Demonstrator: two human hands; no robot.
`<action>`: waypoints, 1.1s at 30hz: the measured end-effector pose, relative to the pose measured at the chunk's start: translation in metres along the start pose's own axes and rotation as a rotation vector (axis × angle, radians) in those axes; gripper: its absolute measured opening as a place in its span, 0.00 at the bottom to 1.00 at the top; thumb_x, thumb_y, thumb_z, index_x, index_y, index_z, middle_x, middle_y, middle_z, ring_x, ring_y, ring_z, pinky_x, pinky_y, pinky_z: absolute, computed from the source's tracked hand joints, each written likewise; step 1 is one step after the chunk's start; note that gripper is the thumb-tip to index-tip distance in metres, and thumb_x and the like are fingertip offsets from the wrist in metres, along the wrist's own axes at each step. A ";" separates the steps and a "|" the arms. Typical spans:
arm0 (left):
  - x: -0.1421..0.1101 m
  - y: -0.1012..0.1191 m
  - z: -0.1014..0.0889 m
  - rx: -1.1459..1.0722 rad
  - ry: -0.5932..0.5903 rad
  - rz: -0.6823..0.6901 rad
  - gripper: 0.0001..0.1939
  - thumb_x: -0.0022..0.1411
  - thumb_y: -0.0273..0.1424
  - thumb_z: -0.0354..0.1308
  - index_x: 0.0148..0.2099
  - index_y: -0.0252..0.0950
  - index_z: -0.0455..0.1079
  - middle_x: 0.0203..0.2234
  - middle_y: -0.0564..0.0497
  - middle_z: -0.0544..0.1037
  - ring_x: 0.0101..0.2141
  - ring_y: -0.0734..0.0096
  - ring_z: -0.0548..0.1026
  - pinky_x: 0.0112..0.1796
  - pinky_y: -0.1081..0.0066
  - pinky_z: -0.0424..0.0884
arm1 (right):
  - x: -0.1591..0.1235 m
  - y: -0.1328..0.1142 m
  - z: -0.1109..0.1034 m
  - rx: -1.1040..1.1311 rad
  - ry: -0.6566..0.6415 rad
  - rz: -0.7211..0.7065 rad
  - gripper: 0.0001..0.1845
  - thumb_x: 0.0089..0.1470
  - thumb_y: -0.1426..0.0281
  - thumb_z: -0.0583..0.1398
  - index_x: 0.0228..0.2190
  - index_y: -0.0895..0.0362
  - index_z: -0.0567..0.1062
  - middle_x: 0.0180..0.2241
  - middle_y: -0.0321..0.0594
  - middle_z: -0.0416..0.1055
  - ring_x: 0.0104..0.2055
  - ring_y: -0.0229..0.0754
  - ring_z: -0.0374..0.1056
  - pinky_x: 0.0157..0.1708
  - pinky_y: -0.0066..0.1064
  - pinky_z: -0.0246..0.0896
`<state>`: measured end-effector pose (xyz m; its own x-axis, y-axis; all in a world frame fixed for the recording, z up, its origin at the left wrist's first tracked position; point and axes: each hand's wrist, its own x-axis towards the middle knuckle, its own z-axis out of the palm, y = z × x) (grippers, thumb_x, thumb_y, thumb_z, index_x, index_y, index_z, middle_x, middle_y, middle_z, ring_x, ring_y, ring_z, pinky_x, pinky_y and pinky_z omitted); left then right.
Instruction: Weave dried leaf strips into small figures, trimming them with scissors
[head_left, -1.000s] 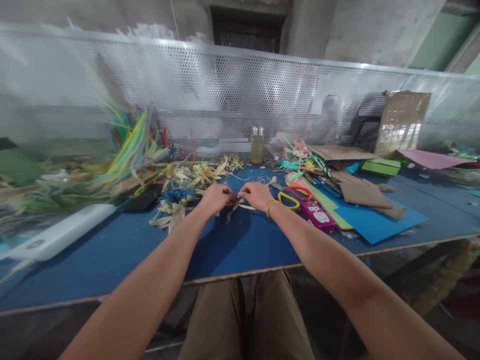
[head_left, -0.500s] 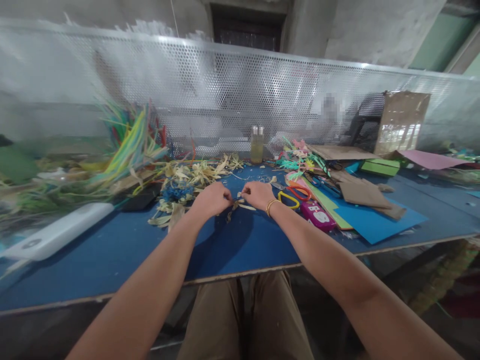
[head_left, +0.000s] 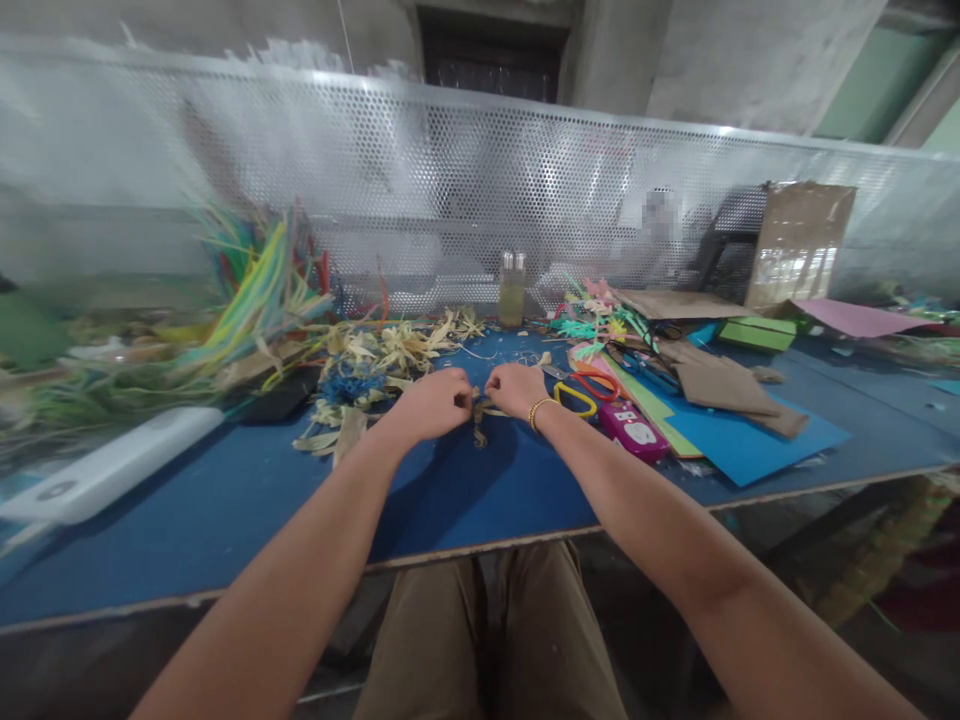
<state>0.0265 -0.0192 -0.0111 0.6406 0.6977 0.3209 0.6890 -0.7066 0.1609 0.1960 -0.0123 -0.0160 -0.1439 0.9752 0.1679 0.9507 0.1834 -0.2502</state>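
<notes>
My left hand (head_left: 436,402) and my right hand (head_left: 517,390) are close together above the blue table, both with fingers pinched. Between them is a small piece of pale dried husk strip (head_left: 480,430), its twisted end hanging below the fingertips. The right fingers grip its other side, where a pale strip pokes out under the hand. Exactly how the fingers hold it is too small to see. Left of my left hand lies a heap of dried husk pieces (head_left: 401,345) with a blue tangle of fibre (head_left: 352,385). Scissors with yellow and red handles (head_left: 576,398) lie beside my right wrist.
A purple case (head_left: 634,432), blue paper (head_left: 739,440) and brown cardboard (head_left: 724,385) lie to the right. A bottle of yellowish liquid (head_left: 512,290) stands by the perforated metal panel (head_left: 420,190). At left are a white power strip (head_left: 120,465) and colourful strips (head_left: 255,290).
My left hand has shifted and turned slightly near the husk strip, whose dangling end now shows more clearly between the hands. The right hand stays nearly in place, still pinching.
</notes>
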 end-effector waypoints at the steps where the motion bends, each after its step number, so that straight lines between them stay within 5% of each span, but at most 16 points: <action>1: 0.001 0.001 0.000 -0.033 0.020 0.026 0.06 0.47 0.26 0.51 0.24 0.36 0.70 0.32 0.50 0.72 0.32 0.70 0.69 0.36 0.72 0.64 | 0.000 0.000 0.000 -0.001 0.001 -0.001 0.10 0.49 0.66 0.56 0.29 0.51 0.78 0.36 0.38 0.76 0.43 0.46 0.68 0.46 0.42 0.51; 5: 0.004 0.005 0.001 -0.201 0.015 0.086 0.05 0.47 0.25 0.51 0.23 0.35 0.68 0.30 0.51 0.73 0.32 0.71 0.69 0.37 0.72 0.64 | 0.000 -0.001 0.000 -0.021 -0.019 -0.005 0.10 0.49 0.68 0.56 0.29 0.52 0.78 0.35 0.40 0.76 0.43 0.46 0.68 0.45 0.41 0.51; 10: 0.007 -0.002 0.008 -0.384 -0.058 -0.062 0.04 0.49 0.28 0.51 0.26 0.35 0.67 0.23 0.54 0.73 0.28 0.72 0.69 0.32 0.73 0.64 | -0.001 0.002 0.000 -0.057 0.019 -0.061 0.10 0.50 0.68 0.55 0.30 0.51 0.77 0.37 0.41 0.75 0.43 0.47 0.67 0.45 0.43 0.49; 19: 0.013 -0.022 0.020 -0.515 0.077 -0.217 0.03 0.49 0.28 0.50 0.26 0.36 0.63 0.21 0.54 0.71 0.26 0.72 0.69 0.30 0.73 0.64 | -0.006 0.004 -0.010 -0.142 0.218 -0.146 0.08 0.51 0.72 0.54 0.29 0.56 0.74 0.36 0.45 0.72 0.42 0.47 0.64 0.45 0.44 0.46; 27: 0.008 -0.013 0.013 -0.526 0.033 -0.166 0.03 0.49 0.26 0.47 0.27 0.37 0.62 0.22 0.55 0.73 0.25 0.72 0.71 0.30 0.73 0.65 | -0.004 0.005 0.000 0.395 0.213 -0.212 0.08 0.50 0.71 0.53 0.34 0.56 0.69 0.26 0.34 0.70 0.27 0.36 0.63 0.30 0.27 0.54; 33: 0.003 -0.005 0.005 -0.340 -0.018 -0.123 0.04 0.49 0.26 0.47 0.26 0.37 0.62 0.21 0.54 0.72 0.25 0.70 0.70 0.29 0.72 0.63 | 0.003 0.004 0.012 0.689 0.220 -0.207 0.04 0.43 0.74 0.57 0.27 0.57 0.70 0.25 0.33 0.70 0.28 0.35 0.66 0.31 0.27 0.59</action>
<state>0.0264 -0.0131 -0.0153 0.5675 0.7800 0.2637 0.6113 -0.6136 0.4998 0.1959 -0.0069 -0.0279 -0.1746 0.8785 0.4448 0.5120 0.4668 -0.7210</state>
